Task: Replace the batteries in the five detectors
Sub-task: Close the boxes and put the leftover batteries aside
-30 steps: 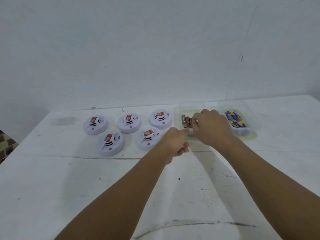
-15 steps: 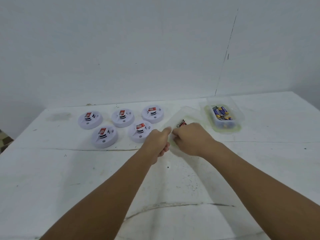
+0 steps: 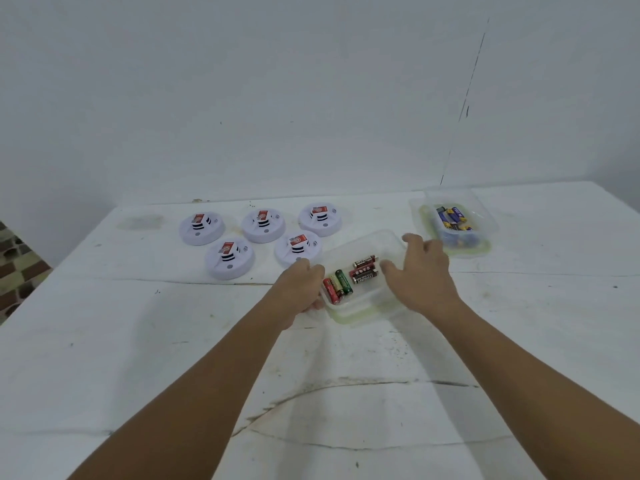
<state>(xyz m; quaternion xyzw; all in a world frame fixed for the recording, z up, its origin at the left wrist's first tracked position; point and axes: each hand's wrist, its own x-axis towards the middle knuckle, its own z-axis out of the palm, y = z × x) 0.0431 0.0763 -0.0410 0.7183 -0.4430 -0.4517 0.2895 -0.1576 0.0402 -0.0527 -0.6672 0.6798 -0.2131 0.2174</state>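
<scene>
No legible text — labels blurred

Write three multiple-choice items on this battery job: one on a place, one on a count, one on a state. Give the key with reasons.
1. Where does the container of blue and yellow batteries stand?
A. Far right of the table, beyond the right hand
B. Left of the detectors
C. Between the two forearms

2. How many white detectors lie on the table?
A. Three
B. Five
C. Seven

3. What is the left hand doing?
A. Resting flat on the table
B. Lifting a detector
C. Gripping the left end of the clear container of red and green batteries

Key: 1 A, it sits behind the right hand, near the wall. 2 B, three in the back row and two in front. 3 C, its fingers curl round that end, while the right hand spreads over the other side.
</scene>
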